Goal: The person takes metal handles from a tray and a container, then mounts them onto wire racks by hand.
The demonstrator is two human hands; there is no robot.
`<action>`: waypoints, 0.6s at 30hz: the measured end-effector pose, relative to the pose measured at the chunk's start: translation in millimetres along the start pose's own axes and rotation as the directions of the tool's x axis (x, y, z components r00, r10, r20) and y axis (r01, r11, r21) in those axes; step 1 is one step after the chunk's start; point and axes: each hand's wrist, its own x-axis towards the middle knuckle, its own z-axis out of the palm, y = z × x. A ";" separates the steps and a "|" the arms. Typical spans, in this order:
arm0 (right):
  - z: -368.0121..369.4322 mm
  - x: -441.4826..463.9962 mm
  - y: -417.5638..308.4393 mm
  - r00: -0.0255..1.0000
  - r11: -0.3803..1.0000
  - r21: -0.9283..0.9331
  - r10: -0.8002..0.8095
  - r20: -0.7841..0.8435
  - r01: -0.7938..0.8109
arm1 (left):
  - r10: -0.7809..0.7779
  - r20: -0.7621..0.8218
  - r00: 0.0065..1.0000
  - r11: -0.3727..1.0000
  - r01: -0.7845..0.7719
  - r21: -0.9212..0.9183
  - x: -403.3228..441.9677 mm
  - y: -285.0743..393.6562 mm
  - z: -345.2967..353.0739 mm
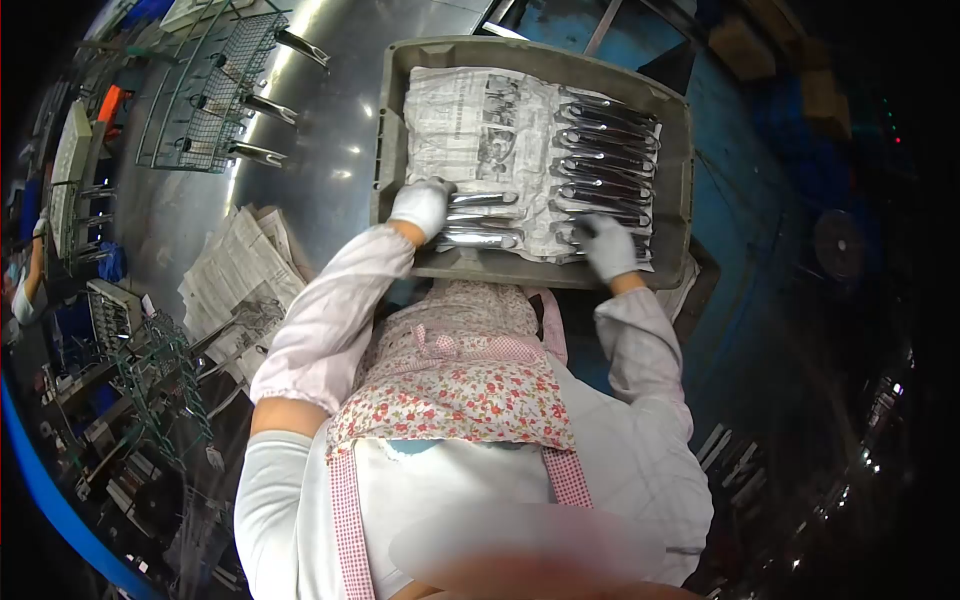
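Note:
A grey tray (pixel 535 50) lined with newspaper (pixel 440 120) holds shiny metal parts. My left hand (pixel 421 207), in a white glove, is at the left ends of a short stack of metal parts (pixel 482 240); its fingers are bent, and their grip is hard to make out. My right hand (pixel 608 247), also gloved, is over the lower end of a long column of dark, shiny metal parts (pixel 605 165). Its fingertips are blurred against the parts, so I cannot tell whether it grips one.
Left of the tray, a green wire rack (pixel 215 100) with metal parts hanging from it stands over a steel surface (pixel 335 130). Loose newspaper sheets (pixel 240 265) lie below. Cardboard boxes (pixel 745 50) are at the upper right. Another person's arm (pixel 33 270) shows at the far left.

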 end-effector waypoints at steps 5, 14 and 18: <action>56.5 43.1 -46.4 0.907 0.901 0.141 -0.419 0.036 0.411 | -0.001 0.161 0.987 0.945 -0.052 0.322 42.4 -1.8 7.5; 85.5 87.4 -100.7 0.862 0.852 -0.199 -0.424 0.279 0.484 | -0.068 -0.021 0.997 0.969 0.071 0.236 42.3 -3.9 21.6; 80.0 89.9 -88.6 0.884 0.855 -0.294 -0.326 0.336 0.427 | -0.280 -0.081 0.957 0.950 0.264 -0.165 36.0 10.5 -20.8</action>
